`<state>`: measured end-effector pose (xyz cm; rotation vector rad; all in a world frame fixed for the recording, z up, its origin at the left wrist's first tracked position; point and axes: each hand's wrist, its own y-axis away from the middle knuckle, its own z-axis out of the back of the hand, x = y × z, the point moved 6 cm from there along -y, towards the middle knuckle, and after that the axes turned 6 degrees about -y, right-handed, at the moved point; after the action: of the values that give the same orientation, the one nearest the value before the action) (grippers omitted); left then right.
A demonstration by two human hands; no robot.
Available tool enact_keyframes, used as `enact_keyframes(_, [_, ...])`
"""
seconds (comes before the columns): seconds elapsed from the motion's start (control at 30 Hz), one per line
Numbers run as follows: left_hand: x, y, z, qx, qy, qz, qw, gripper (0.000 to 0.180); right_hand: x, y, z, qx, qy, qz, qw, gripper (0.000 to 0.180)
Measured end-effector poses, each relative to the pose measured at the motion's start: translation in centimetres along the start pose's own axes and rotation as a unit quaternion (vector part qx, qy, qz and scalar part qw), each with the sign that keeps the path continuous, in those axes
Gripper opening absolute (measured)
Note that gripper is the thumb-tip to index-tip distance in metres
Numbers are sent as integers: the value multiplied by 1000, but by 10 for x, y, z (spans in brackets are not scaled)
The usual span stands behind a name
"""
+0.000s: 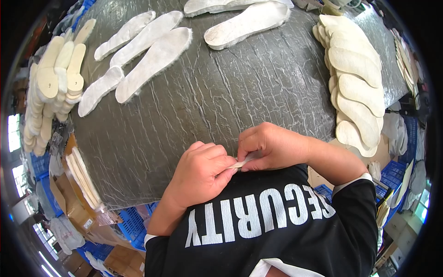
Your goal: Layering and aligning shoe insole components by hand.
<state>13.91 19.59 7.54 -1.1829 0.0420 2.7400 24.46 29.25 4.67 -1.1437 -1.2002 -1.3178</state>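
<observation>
At the near edge of the table, close against my black shirt, both hands meet over a small whitish piece (241, 164). It looks thin and pale, like a strip or an edge of material; most of it is hidden by fingers, so its kind does not show. My left hand (206, 171) pinches one end between thumb and fingers. From the other side, my right hand (268, 148) grips it with thumb and curled fingers. Farther off lie white fuzzy insoles, among them a long insole (154, 64) at the left and a thicker insole (248, 25) at the back.
The dark, wrinkled table cover (221, 101) spreads before me. Overlapping cream insoles (355, 87) are heaped along the right edge. More insoles (48, 78) are stacked at the far left. Blue crates (134, 226) and a cardboard box (80, 214) stand below the table's left side.
</observation>
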Motion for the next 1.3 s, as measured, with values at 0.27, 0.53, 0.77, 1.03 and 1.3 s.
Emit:
enact_keyframes(0.27, [9, 3, -3, -19, -49, -20, 998, 12, 11, 8, 11, -21, 139, -14, 990, 27])
enact_keyframes(0.53, [-6, -10, -3, -42, -93, -10, 995, 16, -3, 17, 13, -45, 113, -41, 992, 30])
enact_keyframes(0.77, [9, -9, -15, 13, -68, -32, 997, 15, 2, 20, 14, -46, 133, -42, 989, 28])
enact_keyframes(1.03, [-4, -23, -13, -16, -100, -19, 995, 13, -4, 23, 15, -65, 190, -44, 979, 28])
enact_keyframes(1.3, [6, -20, -18, 39, -48, -32, 998, 15, 2, 30, 23, -49, 217, -64, 973, 28])
